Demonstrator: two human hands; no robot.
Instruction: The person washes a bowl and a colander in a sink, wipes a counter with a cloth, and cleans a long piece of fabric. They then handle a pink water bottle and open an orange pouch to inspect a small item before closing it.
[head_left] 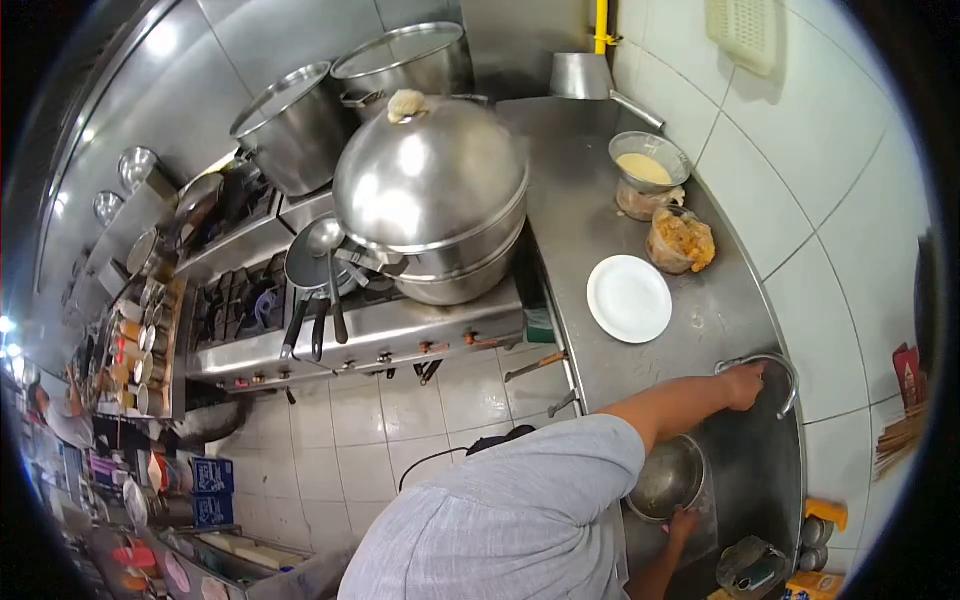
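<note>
My left hand (742, 386) reaches across the sink (745, 455) to the curved metal faucet (788, 380), its fingers closed at the fixture; the exact grip is partly hidden. Below that arm, my right hand (683, 524) grips the rim of a round metal bowl (667, 480) in the sink. The grey sleeve covers part of the bowl. On the steel counter beside the sink lies a white plate (629, 299). Behind it stand a container of orange-brown food (682, 240) and a bowl of pale yellow liquid (644, 168).
A big domed steamer pot (435, 185) stands on the stove (350, 345), with pans and a ladle (326, 237) beside it. Tall pots (290, 130) line the back. A cut plastic container (752, 566) sits by the sink's near end. Another person (65, 410) is at far left.
</note>
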